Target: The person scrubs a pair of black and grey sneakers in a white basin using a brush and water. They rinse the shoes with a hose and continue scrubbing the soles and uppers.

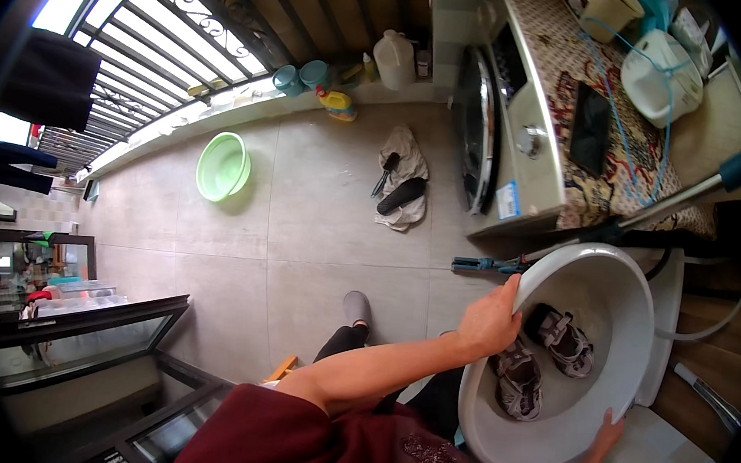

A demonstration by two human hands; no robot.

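A large white plastic basin (pixel 573 437) is tilted in front of me on the right side of the head view. My left hand (pixel 491 319) grips its rim on the near left, with the arm stretched across my body. On the opposite lower side, my right hand (pixel 608 433) holds the rim. Inside the basin are two dark brown-and-grey strapped shoes; one shoe (pixel 522 384) lies near the left wall, the other shoe (pixel 564 341) lies closer to the middle. Whether the basin also rests on something beneath is hidden.
A front-loading washing machine (pixel 528 133) stands ahead to the right, with a mop handle (pixel 666 202) slanting past it. A green basin (pixel 222 166), a grey cloth (pixel 406 153) with a brush (pixel 385 174) and a dark shoe-shaped item (pixel 403 195) lie on the tiled floor. A glass door (pixel 88 340) stands left.
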